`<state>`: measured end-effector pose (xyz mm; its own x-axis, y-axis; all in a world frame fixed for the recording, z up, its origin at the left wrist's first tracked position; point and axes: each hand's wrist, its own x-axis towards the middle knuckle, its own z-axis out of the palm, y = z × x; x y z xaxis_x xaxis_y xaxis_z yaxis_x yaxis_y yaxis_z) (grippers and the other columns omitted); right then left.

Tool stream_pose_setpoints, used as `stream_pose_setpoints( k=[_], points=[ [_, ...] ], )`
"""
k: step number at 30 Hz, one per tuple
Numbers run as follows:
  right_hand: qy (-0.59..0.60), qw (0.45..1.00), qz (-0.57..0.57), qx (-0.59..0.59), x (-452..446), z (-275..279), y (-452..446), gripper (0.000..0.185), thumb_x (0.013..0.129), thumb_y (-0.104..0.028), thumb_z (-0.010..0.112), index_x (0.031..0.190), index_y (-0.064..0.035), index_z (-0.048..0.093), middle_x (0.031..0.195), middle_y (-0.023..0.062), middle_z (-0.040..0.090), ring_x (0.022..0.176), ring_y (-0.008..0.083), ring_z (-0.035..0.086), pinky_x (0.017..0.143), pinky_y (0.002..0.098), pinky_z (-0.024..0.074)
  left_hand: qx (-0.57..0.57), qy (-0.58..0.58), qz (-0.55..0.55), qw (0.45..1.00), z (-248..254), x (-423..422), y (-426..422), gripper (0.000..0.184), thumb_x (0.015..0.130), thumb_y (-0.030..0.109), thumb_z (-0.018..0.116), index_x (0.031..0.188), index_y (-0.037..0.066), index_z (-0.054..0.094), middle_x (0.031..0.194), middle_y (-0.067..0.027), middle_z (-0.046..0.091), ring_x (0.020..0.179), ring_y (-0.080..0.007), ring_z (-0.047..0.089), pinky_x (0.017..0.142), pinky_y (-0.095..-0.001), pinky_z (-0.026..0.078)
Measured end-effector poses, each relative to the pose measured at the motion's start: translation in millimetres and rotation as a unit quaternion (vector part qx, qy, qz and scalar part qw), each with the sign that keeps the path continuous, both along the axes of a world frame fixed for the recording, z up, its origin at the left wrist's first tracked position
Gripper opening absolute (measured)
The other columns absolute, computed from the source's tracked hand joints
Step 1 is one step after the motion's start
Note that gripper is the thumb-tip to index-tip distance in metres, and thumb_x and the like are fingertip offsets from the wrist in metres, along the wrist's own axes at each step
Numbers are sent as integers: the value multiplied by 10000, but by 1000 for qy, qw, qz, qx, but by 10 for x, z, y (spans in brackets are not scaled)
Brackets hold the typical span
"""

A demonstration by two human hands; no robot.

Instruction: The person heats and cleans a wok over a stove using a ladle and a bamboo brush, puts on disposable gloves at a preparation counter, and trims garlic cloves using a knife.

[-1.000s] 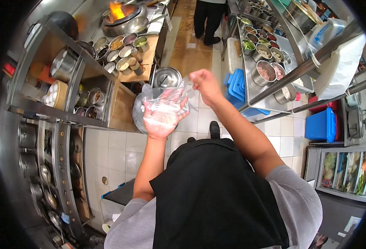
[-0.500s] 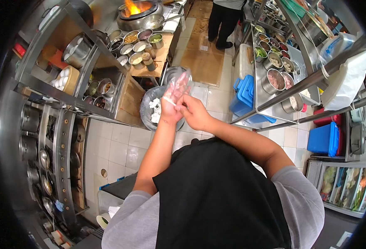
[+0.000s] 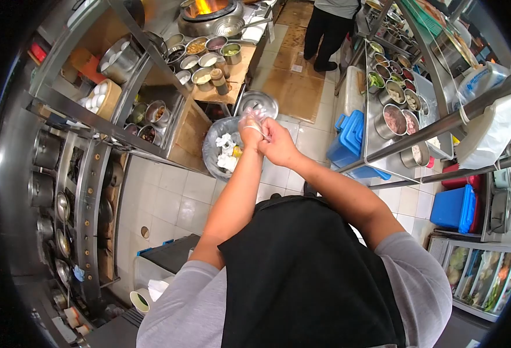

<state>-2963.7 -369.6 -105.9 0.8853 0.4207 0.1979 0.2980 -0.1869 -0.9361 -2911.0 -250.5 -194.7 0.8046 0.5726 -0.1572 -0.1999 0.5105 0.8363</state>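
A clear plastic glove [image 3: 255,118] covers my left hand [image 3: 251,131], whose fingers are foreshortened and blurred under the film. Pressed against its wrist side is my right hand [image 3: 280,144], with its fingers closed on the glove's edge. Both hands touch each other in front of the black apron [image 3: 302,272]. Just below and to their left, a lined bin [image 3: 210,152] holds crumpled white paper. A round metal lid [image 3: 267,101] lies beyond the hands.
A burner with open flame [image 3: 206,7] is at the upper left, beside metal pots of ingredients [image 3: 202,75]. Another person [image 3: 325,32] stands ahead. At right are a steel counter [image 3: 377,139], a blue container [image 3: 348,136] and metal rails. Shelving [image 3: 110,127] stands at left.
My right hand has moved from apart, beyond the left fingers, to the left wrist, pulling the plastic down over the hand. The view has shifted, and more of the bin's contents shows.
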Motion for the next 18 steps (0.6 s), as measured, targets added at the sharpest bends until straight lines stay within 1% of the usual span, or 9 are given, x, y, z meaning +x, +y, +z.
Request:
stream_pose_setpoints(
  k=[1,2,4,5,10,14,15,17,18],
  points=[
    [-9,1000,-4,-2,17,34,0,239,761,-47,692,868,-63,480,734,116,549,683,208,507,638,383,478,-8,61,11,998,-50,29,54,411,1105,405,488,1141,33,659,935,-73,646,846,-196,631,782,-361,540],
    [-10,1000,-3,-1,35,34,15,239,761,-47,692,868,-63,480,734,116,549,683,208,507,638,383,478,-7,60,12,998,-8,47,90,411,1105,405,488,1141,33,659,935,-73,646,846,-196,631,782,-361,540],
    [-16,1000,15,-13,40,23,22,222,766,-49,689,867,-62,492,714,125,562,658,206,515,614,383,481,-152,35,-141,978,64,80,126,522,1079,470,538,1231,-23,616,1064,-121,659,935,-221,638,853,-383,546],
    [-16,1000,15,-14,36,14,23,222,766,-49,689,867,-62,492,714,125,562,658,206,515,614,383,481,-159,50,-159,973,550,-88,0,626,1040,543,585,1288,-32,584,1187,-147,635,1054,-247,624,971,-412,522],
    [-40,998,36,-36,77,66,53,202,791,-21,682,827,-62,487,695,137,600,631,220,579,599,365,492,-175,51,-170,968,-371,372,360,740,1008,592,608,1396,-33,527,1336,-180,594,1176,-300,604,1060,-469,479],
    [-45,995,78,-31,-18,124,107,183,784,-12,675,822,-58,502,696,164,614,623,273,606,596,381,499,-79,-22,-190,978,-275,405,355,743,1007,565,599,1443,-24,476,1425,-184,559,1214,-377,593,1077,-519,460],
    [-63,994,88,-20,-24,97,125,181,778,-8,672,818,-58,502,697,165,613,619,288,601,596,384,499,-107,47,-167,979,352,113,192,693,988,531,616,1423,8,482,1465,-160,516,1266,-369,552,1085,-543,432],
    [-83,992,97,-10,-3,118,132,180,773,-3,669,814,-58,502,698,166,613,615,303,597,596,387,498,-147,75,-182,969,248,128,314,754,974,540,626,1484,20,431,1525,-179,455,1336,-379,490,1117,-560,397],
    [-75,992,94,-24,7,148,128,153,769,3,658,802,-56,520,702,183,622,637,359,616,605,422,506,-187,104,-196,957,227,131,349,822,960,549,635,1546,32,380,1584,-198,393,1407,-389,427,1148,-576,362]
  ],
)
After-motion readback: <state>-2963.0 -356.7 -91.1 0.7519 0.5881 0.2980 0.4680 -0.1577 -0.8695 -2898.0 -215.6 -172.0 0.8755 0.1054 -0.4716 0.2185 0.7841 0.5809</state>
